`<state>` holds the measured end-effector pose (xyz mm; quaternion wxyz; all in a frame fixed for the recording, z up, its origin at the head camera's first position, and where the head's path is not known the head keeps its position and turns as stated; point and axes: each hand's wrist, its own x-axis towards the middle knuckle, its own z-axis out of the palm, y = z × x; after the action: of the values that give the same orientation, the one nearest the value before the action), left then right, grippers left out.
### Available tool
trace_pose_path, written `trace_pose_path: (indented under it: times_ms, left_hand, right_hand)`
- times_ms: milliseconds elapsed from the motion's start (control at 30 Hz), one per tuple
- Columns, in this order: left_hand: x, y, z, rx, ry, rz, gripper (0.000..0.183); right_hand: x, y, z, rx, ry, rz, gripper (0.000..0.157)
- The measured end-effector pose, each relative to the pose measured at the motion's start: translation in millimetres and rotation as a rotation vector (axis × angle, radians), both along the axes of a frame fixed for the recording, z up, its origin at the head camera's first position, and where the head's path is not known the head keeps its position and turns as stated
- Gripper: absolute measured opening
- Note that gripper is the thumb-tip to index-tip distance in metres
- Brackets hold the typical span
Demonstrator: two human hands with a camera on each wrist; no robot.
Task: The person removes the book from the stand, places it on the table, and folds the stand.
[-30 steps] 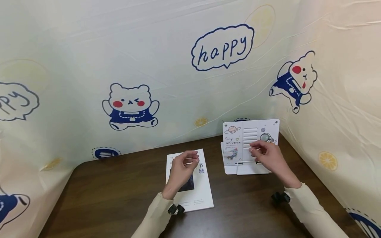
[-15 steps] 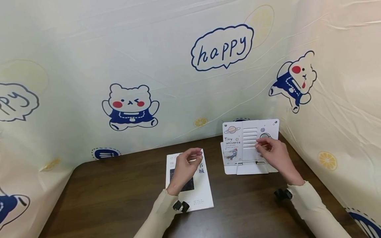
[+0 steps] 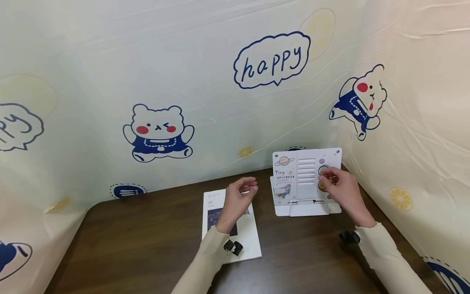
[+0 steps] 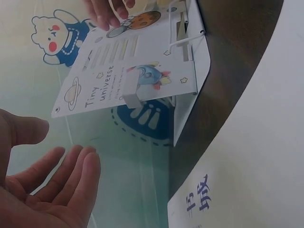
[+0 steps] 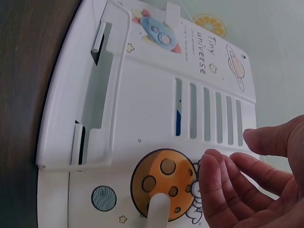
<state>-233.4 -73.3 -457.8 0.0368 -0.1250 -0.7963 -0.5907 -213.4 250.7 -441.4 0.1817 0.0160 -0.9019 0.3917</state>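
A white book stand [image 3: 306, 192] with "Tiny universe" space drawings stands upright on its base at the back right. My right hand [image 3: 343, 190] is in front of its right side, fingers loosely bent, nothing held. In the right wrist view, a gap shows between the thumb and fingers [image 5: 213, 190]; whether they touch the panel I cannot tell. A white book [image 3: 247, 241] with a dark cover picture lies flat left of the stand. Above it hovers my left hand [image 3: 238, 200], its thumb and fingers apart in the left wrist view and holding nothing.
The dark wooden table [image 3: 147, 245] carries both things. A pale curtain [image 3: 205, 102] with bear drawings hangs behind the table and along its sides, close to the stand. Small white clips [image 5: 159, 209] stick out from the stand's front.
My left hand has moved to the right over the book, uncovering more of its left side. My right hand has shifted slightly right across the stand's front. Book and stand stay put.
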Motion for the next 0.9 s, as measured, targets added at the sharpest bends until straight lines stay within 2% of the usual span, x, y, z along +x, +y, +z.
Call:
trace_pose_path:
  times_ms: [300, 633, 900]
  left_hand:
    - [-6.4, 9.4, -3.8, -0.023, -0.014, 0.011, 0.027]
    - [-13.3, 16.3, 1.6, -0.03, 0.014, 0.027, 0.026]
    - [-18.5, 23.4, 0.2, -0.011, 0.022, 0.029, 0.028]
  right_hand:
    - [1.7, 9.6, 2.0, -0.019, -0.024, -0.025, 0.024]
    - [-0.1, 18.0, 2.3, -0.036, 0.031, -0.068, 0.021]
    - [-2.8, 26.0, 1.9, -0.057, 0.05, -0.11, 0.021]
